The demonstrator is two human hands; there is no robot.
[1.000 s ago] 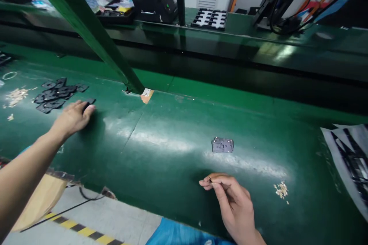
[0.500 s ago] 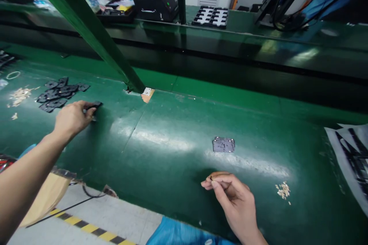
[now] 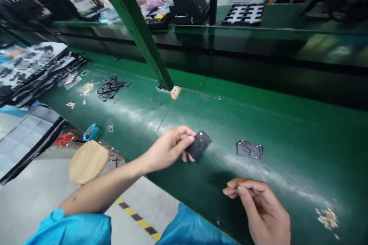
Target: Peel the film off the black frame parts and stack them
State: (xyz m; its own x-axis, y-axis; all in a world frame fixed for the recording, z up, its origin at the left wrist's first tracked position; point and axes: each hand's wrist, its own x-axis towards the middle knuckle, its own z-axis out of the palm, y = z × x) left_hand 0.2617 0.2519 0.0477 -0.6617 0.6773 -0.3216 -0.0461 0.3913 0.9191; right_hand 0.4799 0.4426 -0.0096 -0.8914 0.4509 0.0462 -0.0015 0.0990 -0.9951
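Left hand [image 3: 168,147] grips a black plastic plate [image 3: 200,143] by its lower-left end, thumb on the broad face and fingers beneath, over the green workbench [image 3: 184,183]. The plate's long axis runs from lower left to upper right, its free end pointing away from the person and rightward. Right hand [image 3: 267,210] has thumb and forefinger pinched together; whether anything sits between them, I cannot tell. Just beyond it a dark flat plate [image 3: 249,149] lies on the bench, long axis roughly left to right, dipping slightly rightward.
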